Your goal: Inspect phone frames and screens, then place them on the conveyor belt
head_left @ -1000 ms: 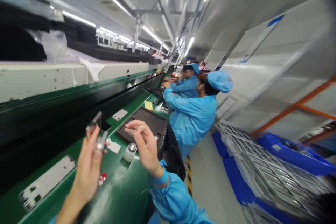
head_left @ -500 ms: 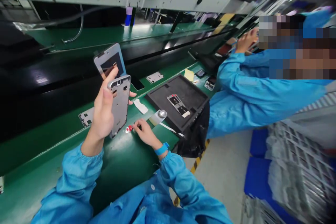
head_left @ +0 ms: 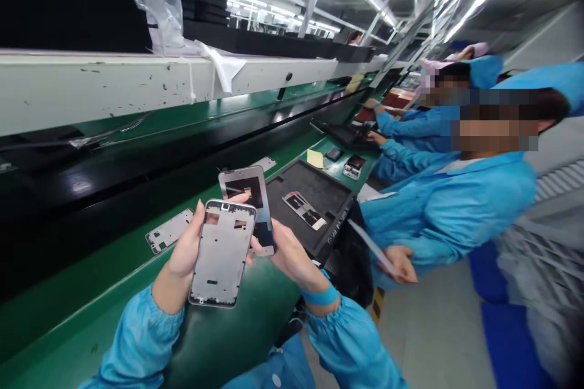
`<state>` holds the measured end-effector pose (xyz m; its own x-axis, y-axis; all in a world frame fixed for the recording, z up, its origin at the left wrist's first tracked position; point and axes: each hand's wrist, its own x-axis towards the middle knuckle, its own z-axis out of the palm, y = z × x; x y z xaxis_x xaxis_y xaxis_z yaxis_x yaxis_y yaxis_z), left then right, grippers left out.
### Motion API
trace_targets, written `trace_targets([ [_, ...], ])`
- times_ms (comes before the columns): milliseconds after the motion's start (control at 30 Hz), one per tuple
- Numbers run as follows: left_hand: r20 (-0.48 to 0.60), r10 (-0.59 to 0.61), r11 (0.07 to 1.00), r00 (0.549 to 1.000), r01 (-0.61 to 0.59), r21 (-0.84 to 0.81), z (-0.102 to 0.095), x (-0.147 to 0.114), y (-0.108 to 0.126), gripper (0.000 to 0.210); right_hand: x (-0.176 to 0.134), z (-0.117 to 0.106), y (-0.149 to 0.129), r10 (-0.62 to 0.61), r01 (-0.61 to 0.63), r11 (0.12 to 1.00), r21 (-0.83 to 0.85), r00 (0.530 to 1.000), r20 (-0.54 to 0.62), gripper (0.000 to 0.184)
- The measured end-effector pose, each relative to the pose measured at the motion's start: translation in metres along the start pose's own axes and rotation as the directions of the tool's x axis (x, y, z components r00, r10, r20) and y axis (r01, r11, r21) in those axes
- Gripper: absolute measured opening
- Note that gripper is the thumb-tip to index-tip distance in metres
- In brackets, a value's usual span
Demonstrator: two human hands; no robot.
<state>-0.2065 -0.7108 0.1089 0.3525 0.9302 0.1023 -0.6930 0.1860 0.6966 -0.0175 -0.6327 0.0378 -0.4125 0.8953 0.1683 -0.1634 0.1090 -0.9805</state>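
My left hand is closed on a grey metal phone frame, held upright with its cut-out face towards me. Fingertips of this hand show past the frame's right edge, in front of a phone screen panel. The panel is silver-edged with dark patches and a small flex connector, and stands partly behind the frame. My right hand, with a blue band at the wrist, grips the panel's lower right edge. Another phone frame lies on the green bench left of my left hand.
A black tray with a panel in it sits beyond my right hand. Yellow paper and phone parts lie past it. At right, a co-worker's hand holds a thin sheet. A white shelf beam runs above the bench.
My right hand has risen from the red stickers on the bench to the screen panel, which my left hand held with the frame. The frame now faces me more squarely. My view has tilted upward.
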Motion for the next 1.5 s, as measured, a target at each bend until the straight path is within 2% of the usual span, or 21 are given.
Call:
trace_targets([
  [67, 0.013, 0.023, 1.000, 1.000, -0.023, 0.000, 0.003, 0.000, -0.007, 0.093, -0.008, 0.003, -0.015, 0.064, -0.106, 0.980, 0.168, 0.969, 0.240, 0.058],
  [100, 0.021, 0.035, 0.999, 0.999, -0.035, -0.003, 0.004, 0.000, -0.009, 0.092, -0.012, 0.005, -0.017, 0.071, -0.142, 0.963, 0.227, 0.953, 0.295, 0.055],
  [200, 0.007, 0.081, 0.996, 0.997, -0.080, -0.039, 0.008, -0.003, -0.011, 0.087, -0.024, 0.005, -0.013, 0.028, -0.100, 0.946, 0.310, 0.973, 0.228, 0.053],
  [267, -0.064, 0.129, 0.989, 0.990, -0.133, -0.067, 0.010, 0.000, -0.009, 0.083, -0.030, -0.003, -0.011, -0.033, -0.005, 0.980, 0.201, 0.982, 0.185, 0.067],
  [300, -0.134, 0.165, 0.982, 0.977, -0.175, -0.068, 0.010, 0.003, -0.007, 0.083, -0.032, -0.009, -0.013, -0.060, 0.038, 0.992, 0.122, 0.982, 0.179, 0.073],
  [367, -0.305, 0.231, 0.967, 0.924, -0.253, -0.036, 0.008, 0.014, -0.006, 0.093, -0.031, -0.020, -0.022, -0.116, 0.132, 0.989, -0.063, 0.972, 0.205, 0.077],
  [433, -0.455, 0.290, 0.947, 0.842, -0.320, 0.013, 0.002, 0.026, -0.008, 0.098, -0.025, -0.028, -0.036, -0.170, 0.246, 0.937, -0.249, 0.942, 0.290, 0.074],
  [500, -0.537, 0.375, 0.909, 0.756, -0.415, 0.050, -0.003, 0.035, -0.011, 0.088, -0.016, -0.032, -0.049, -0.211, 0.385, 0.834, -0.396, 0.885, 0.416, 0.073],
  [567, -0.566, 0.460, 0.858, 0.684, -0.506, 0.086, -0.006, 0.038, -0.013, 0.071, -0.009, -0.033, -0.056, -0.221, 0.476, 0.749, -0.461, 0.835, 0.504, 0.067],
  [633, -0.554, 0.509, 0.832, 0.659, -0.541, 0.122, -0.005, 0.036, -0.011, 0.065, -0.008, -0.035, -0.060, -0.228, 0.520, 0.698, -0.493, 0.813, 0.536, 0.066],
  [733, -0.497, 0.548, 0.820, 0.673, -0.548, 0.163, -0.003, 0.028, -0.005, 0.064, -0.011, -0.039, -0.061, -0.235, 0.551, 0.643, -0.532, 0.803, 0.548, 0.068],
  [933, -0.385, 0.630, 0.771, 0.675, -0.602, 0.207, -0.006, 0.019, 0.002, 0.063, -0.022, -0.048, -0.067, -0.205, 0.555, 0.612, -0.563, 0.799, 0.565, 0.067],
  [1067, -0.274, 0.673, 0.739, 0.687, -0.627, 0.245, -0.010, 0.016, 0.002, 0.064, -0.022, -0.042, -0.070, -0.210, 0.554, 0.587, -0.591, 0.809, 0.550, 0.066],
  [1200, -0.121, 0.700, 0.693, 0.704, -0.629, 0.353, -0.017, 0.014, 0.004, 0.060, -0.017, -0.028, -0.066, -0.290, 0.595, 0.603, -0.532, 0.784, 0.548, 0.070],
  [1333, -0.038, 0.715, 0.636, 0.698, -0.627, 0.450, -0.026, 0.010, 0.013, 0.053, -0.018, -0.027, -0.061, -0.379, 0.611, 0.640, -0.466, 0.779, 0.500, 0.072],
  [1500, 0.012, 0.719, 0.605, 0.695, -0.635, 0.479, -0.034, 0.008, 0.018, 0.054, -0.023, -0.032, -0.057, -0.342, 0.578, 0.664, -0.474, 0.799, 0.495, 0.070],
])
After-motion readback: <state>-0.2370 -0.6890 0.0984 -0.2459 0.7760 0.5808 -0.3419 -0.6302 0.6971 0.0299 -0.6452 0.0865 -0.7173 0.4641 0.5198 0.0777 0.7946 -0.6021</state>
